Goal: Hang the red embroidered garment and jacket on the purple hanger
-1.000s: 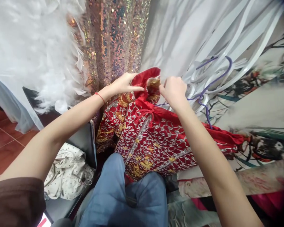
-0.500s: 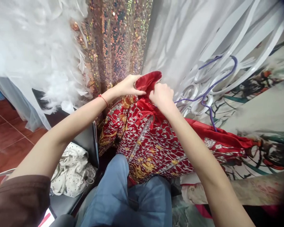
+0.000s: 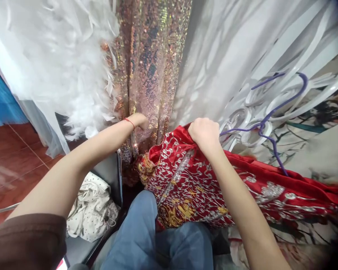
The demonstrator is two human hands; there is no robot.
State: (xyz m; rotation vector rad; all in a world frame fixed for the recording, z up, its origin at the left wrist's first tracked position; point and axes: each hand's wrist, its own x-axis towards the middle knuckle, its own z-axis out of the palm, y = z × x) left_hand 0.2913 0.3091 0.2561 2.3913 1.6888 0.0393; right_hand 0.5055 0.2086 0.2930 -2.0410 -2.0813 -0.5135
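Across my knees lies a red garment (image 3: 191, 195) with silver and gold embroidery and a small red tie bow near its upper edge. My right hand (image 3: 205, 133) is closed round that upper edge, thumb side toward the cloth. A purple hanger (image 3: 266, 122) sticks out to the right, its lower arm reaching down to the garment. My left hand (image 3: 141, 122), below a red string bracelet (image 3: 129, 122), is bent in front of the pink and gold sequin cloth (image 3: 150, 67), above the garment's left end. Its fingers are mostly hidden.
White feathers (image 3: 73, 67) hang at the upper left, with blue tulle (image 3: 2, 97) beyond. A dotted white cloth (image 3: 92, 210) lies on a dark chair (image 3: 76, 245) at my left. White ribbon-like loops (image 3: 242, 112) stand at the right, beside a painted floral surface (image 3: 304, 138).
My left hand has let go of the garment's red edge and moved left. The garment's raised red flap has dropped, and my right hand still grips the edge, now lower in view.
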